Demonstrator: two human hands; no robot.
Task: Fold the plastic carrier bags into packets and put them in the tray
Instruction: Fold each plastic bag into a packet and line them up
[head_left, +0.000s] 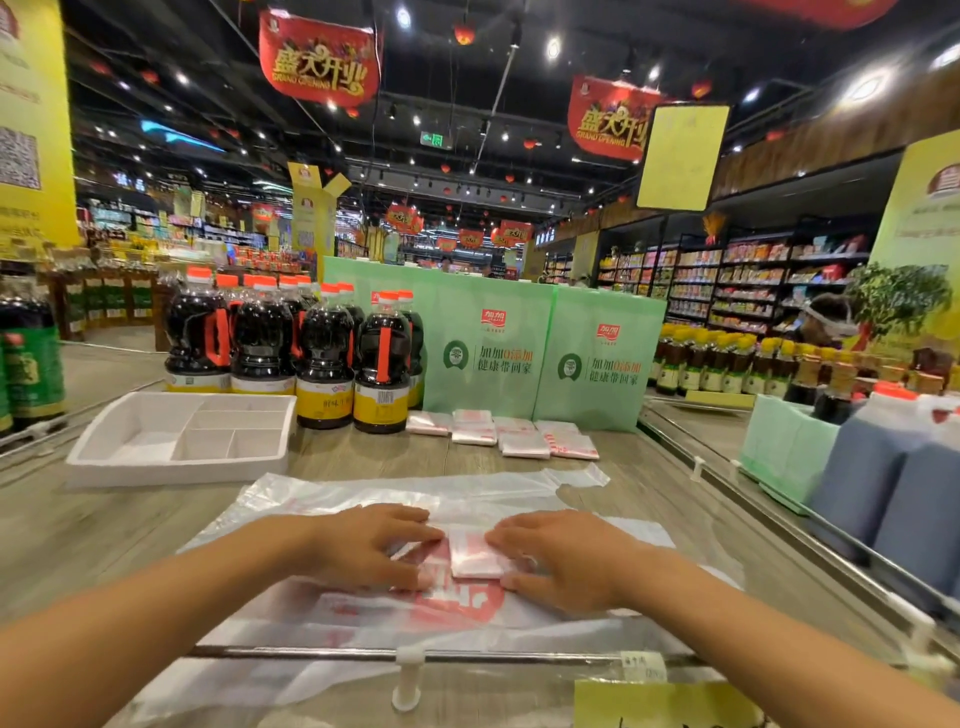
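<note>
A small folded white-and-red packet (475, 558) lies on top of flat, spread plastic carrier bags (395, 499) on the wooden counter. My left hand (371, 545) rests flat on the bags, its fingertips touching the packet's left edge. At the packet's right edge my right hand (563, 556) presses down with straight fingers. A white divided tray (156, 462) sits at the back left, and I see nothing in its compartments. Several finished packets (504, 434) lie in a row at the back of the counter.
Dark soy sauce bottles (324, 358) stand behind the tray. Two green paper gift bags (545, 353) stand behind the packets. A metal rail with white clips (408, 675) runs along the counter's front edge. Blue-grey jugs (883, 483) stand at the right.
</note>
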